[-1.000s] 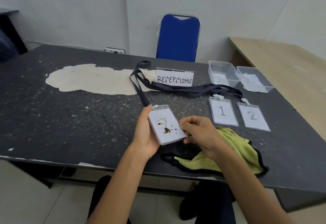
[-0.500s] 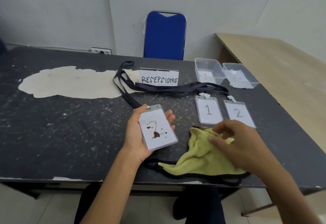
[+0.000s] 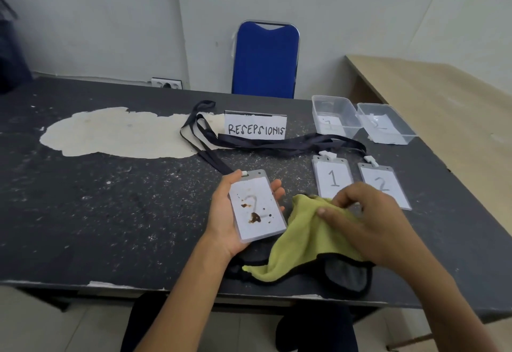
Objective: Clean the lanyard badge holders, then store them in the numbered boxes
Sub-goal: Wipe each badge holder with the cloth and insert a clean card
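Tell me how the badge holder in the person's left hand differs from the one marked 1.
The held badge holder has brown stains; the holder marked 1 looks clean. The held one sits in the left hand above the table; holder 1 lies flat on it. The held one's number is faint; the 1 is bold. Both are clear sleeves with white cards on dark lanyards. The right hand pinches a yellow cloth.

Black table (image 3: 97, 213) bears two clear boxes (image 3: 338, 130), a sign (image 3: 256, 128), lanyards (image 3: 277, 143), two badge holders (image 3: 332, 177) and a yellow cloth (image 3: 302, 235)
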### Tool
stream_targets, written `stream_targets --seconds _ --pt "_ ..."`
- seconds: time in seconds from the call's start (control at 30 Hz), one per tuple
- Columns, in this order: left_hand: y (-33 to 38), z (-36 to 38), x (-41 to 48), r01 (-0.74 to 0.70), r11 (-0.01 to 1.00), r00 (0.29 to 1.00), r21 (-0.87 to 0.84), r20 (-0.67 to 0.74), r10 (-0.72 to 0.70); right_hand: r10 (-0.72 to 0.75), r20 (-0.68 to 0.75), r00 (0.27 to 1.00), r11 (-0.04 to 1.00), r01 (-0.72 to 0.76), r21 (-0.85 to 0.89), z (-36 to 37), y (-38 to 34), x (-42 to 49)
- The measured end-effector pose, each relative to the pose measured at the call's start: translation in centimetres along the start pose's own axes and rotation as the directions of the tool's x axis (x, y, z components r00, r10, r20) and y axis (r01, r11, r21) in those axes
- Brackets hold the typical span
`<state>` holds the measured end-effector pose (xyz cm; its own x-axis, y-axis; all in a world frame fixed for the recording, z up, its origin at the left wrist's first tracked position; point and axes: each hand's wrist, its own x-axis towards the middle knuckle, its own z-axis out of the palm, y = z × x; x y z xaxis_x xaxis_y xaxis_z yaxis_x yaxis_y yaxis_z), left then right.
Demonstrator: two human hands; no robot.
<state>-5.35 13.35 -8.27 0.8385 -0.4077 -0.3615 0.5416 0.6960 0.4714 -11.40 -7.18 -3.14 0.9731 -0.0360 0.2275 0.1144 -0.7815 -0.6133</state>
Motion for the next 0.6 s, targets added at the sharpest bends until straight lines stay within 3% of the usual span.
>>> stream_targets --seconds 0.17,0.3,0.4,0.6 --pt "0.8 0.4 -0.1 -0.023 1.0 0.999 -0.015 0.025 0.023 -0.099 0.024 0.995 0.958 0.089 0.271 -0.4 -1.7 2.1" --pt "1.3 0.3 -0.1 -0.044 0.996 0.995 -0.074 0.086 0.051 -0.217 -0.027 0.976 0.917 0.213 0.338 0.8 -3.4 2.6" --pt "1.4 -0.2 -0.2 -0.077 0.995 0.992 -0.06 0.096 0.083 -0.209 0.061 0.976 0.889 0.164 0.428 2.6 -3.5 1.8" --pt "1.3 -0.9 -0.2 -0.039 0.997 0.998 -0.063 0.055 0.043 -0.141 0.236 0.961 0.948 0.062 0.313 4.6 -1.5 -0.3"
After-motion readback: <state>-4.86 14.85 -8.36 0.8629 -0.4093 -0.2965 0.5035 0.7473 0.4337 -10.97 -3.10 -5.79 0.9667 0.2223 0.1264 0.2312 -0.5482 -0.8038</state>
